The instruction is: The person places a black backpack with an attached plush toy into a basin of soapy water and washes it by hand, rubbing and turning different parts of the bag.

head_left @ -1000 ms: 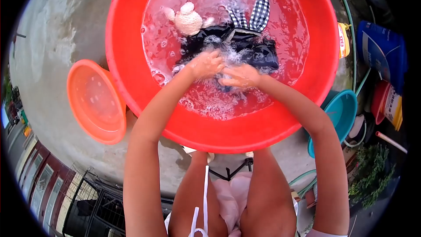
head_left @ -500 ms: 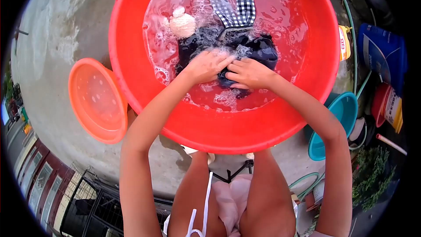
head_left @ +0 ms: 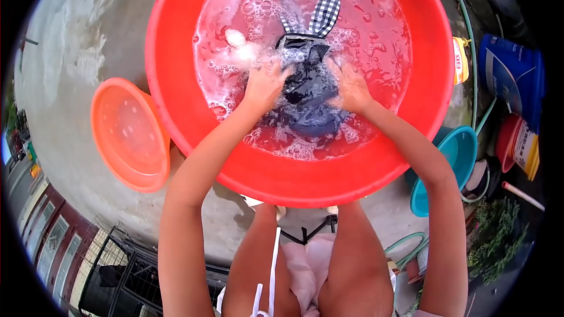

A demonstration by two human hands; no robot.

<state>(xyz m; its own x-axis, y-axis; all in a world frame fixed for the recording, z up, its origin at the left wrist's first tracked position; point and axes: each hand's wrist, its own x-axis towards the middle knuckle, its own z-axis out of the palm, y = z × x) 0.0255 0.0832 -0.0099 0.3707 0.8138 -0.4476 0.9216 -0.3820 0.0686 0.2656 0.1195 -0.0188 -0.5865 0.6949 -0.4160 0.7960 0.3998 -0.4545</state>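
A dark, soaked cloth piece (head_left: 308,73) with black-and-white checked ear-shaped parts (head_left: 325,13) lies spread in soapy water inside a large red basin (head_left: 299,185). My left hand (head_left: 267,85) is at the cloth's left edge, its fingers apart and partly wet with suds. At the right edge, my right hand (head_left: 351,87) has its fingers spread, some of them dipping into the water. Neither hand visibly grips the cloth. A fluffy white ball-shaped thing (head_left: 245,53) floats just beyond my left hand, half covered in foam.
To the left stands an orange basin (head_left: 130,135) on the concrete. A teal basin (head_left: 418,196) sits at the right, near a green hose (head_left: 468,17). A blue container (head_left: 511,70) and a yellow-and-white packet (head_left: 460,60) are also on the right.
My hands have moved apart from the bunched cloth to its two sides. The cloth has spread out flatter, and its checked parts have tilted and sunk partly into the water.
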